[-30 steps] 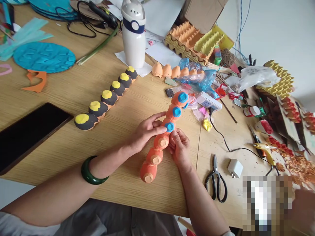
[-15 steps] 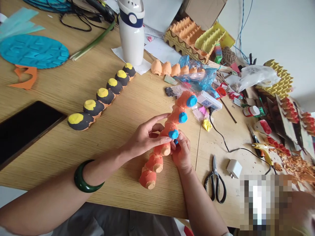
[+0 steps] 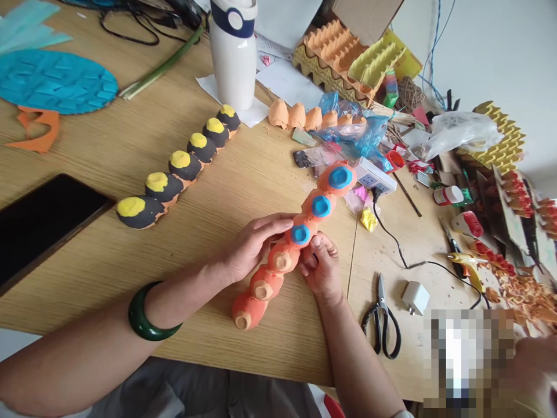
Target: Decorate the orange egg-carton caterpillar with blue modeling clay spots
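An orange egg-carton strip (image 3: 284,259) slants above the table, its bumps facing up. Three upper bumps carry blue clay caps; the lower ones have bare, pale tips. My left hand (image 3: 256,242) grips the strip's left side near the middle, fingers around its edge. On the other side, my right hand (image 3: 322,268) is closed by the third blue cap, with a bit of dark blue clay between its fingers. A black strip with yellow tops (image 3: 185,166) lies farther left.
A white bottle (image 3: 234,64) stands at the back. Scissors (image 3: 382,319), a white adapter (image 3: 415,298) and a power strip (image 3: 375,176) lie right. A phone (image 3: 47,223) lies left, egg trays (image 3: 335,58) behind. Another person's blurred hand (image 3: 537,360) shows at lower right.
The orange strip has rolled so its bumps face more upward, and its lower end has shifted left. My left thumb no longer lies across the strip's front.
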The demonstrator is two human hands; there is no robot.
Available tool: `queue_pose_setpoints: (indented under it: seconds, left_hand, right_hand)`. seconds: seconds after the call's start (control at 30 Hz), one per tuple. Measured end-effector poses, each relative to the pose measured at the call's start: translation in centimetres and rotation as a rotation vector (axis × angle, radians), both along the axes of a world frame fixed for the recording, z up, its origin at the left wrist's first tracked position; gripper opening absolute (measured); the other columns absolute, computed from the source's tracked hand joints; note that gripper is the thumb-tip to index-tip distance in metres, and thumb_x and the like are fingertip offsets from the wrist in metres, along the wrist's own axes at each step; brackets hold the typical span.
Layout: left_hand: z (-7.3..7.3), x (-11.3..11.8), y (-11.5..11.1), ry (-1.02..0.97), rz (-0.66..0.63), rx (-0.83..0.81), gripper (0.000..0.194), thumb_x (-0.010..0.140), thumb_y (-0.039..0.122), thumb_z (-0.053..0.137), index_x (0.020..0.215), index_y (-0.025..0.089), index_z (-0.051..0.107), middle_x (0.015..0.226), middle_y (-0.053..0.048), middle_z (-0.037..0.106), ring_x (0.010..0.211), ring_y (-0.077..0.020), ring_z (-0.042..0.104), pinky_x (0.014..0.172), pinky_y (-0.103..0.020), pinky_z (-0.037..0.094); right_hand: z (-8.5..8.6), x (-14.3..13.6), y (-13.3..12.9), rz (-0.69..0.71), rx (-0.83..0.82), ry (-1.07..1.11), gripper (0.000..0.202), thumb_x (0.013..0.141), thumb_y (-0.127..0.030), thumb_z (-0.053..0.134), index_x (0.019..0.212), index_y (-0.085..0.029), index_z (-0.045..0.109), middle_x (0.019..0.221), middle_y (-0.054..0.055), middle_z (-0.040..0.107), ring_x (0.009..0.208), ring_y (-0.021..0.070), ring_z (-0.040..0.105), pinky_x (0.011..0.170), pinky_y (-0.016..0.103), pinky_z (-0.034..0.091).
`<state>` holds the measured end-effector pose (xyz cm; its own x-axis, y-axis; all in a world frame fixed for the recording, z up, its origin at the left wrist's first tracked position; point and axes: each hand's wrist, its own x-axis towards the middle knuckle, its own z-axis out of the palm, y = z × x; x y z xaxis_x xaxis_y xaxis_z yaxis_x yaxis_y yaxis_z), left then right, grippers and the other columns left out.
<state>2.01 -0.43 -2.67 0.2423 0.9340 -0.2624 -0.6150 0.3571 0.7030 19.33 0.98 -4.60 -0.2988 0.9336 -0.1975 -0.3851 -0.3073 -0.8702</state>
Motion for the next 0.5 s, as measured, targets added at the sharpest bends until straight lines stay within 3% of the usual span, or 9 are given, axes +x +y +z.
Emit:
queue_pose_setpoints:
  seconds: [0.2,0.33,0.5]
  left_hand:
    - [-0.8,0.1,0.2,0.095,0.01,-0.01,0.046,0.08,0.066,0.102,0.109,0.033,0.09,0.111,-0.006,0.088,0.115,-0.0354,0.08,0.1,-0.05,0.066]
    - [-1.3,-0.5,0.1,0.267,0.075,0.052,0.059,0.088,0.079,0.091,0.126,0.034,0.089,0.13,-0.009,0.087,0.124,-0.0385,0.08,0.106,-0.055,0.066]
    - [-0.7,-0.8,-0.3,0.507,0.104,0.225,0.066,0.092,0.061,0.095,0.147,0.028,0.082,0.158,-0.012,0.077,0.137,-0.0364,0.076,0.116,-0.051,0.065]
  right_hand:
    - [0.1,-0.3,-0.4,-0.007,-0.012,-0.068,0.069,0.08,-0.067,0.103,0.062,-0.023,0.053,0.047,-0.014,0.032,0.04,0.0032,0.02,0.035,0.016,0.03]
    - [0.2,-0.6,-0.6,-0.051,-0.015,-0.106,0.073,0.078,-0.07,0.103,0.061,-0.024,0.049,0.046,-0.013,0.032,0.04,0.0034,0.02,0.034,0.017,0.03]
    - [0.1,-1.1,-0.8,-0.099,-0.013,-0.122,0.07,0.078,-0.07,0.103,0.062,-0.024,0.053,0.047,-0.013,0.033,0.04,0.0038,0.022,0.034,0.018,0.031]
